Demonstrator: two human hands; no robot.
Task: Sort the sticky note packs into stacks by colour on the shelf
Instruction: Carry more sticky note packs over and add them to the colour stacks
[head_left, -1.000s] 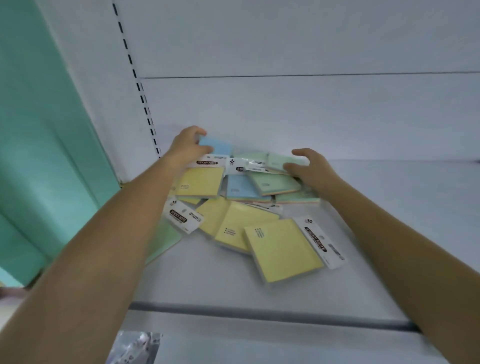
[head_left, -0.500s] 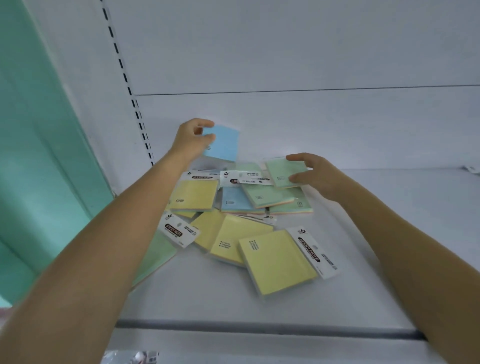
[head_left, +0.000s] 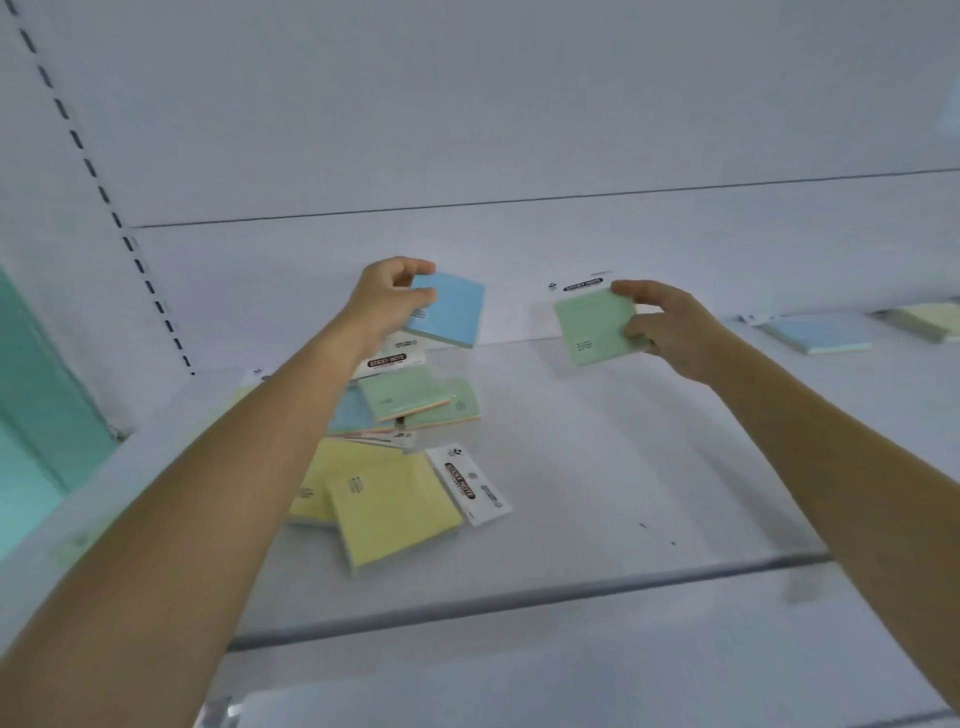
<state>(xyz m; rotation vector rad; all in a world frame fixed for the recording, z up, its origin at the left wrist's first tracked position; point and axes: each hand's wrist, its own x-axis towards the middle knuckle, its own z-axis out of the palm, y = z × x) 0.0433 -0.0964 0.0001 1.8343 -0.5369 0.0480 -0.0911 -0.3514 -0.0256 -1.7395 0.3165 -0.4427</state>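
So we've got both hands busy here: our left hand (head_left: 387, 301) pinches a blue pack (head_left: 449, 312) by its left edge, thumb and fingers curled onto it, held up off the shelf (head_left: 623, 493) in front of the back wall (head_left: 519, 130). Our right hand (head_left: 670, 327) grips a green pack (head_left: 595, 327) by its right side, also lifted clear. Under the left forearm sits the unsorted pile (head_left: 395, 441), yellows in front, a couple of greens and a blue behind, all overlapping. Well off to the right a blue stack (head_left: 815, 332) lies flat, with a pale yellow stack (head_left: 930, 319) beyond it at the frame edge. We reckon we're mid-carry: blue goes onto that blue stack, and green needs its own bare spot, since we can't spot a green stack anywhere.
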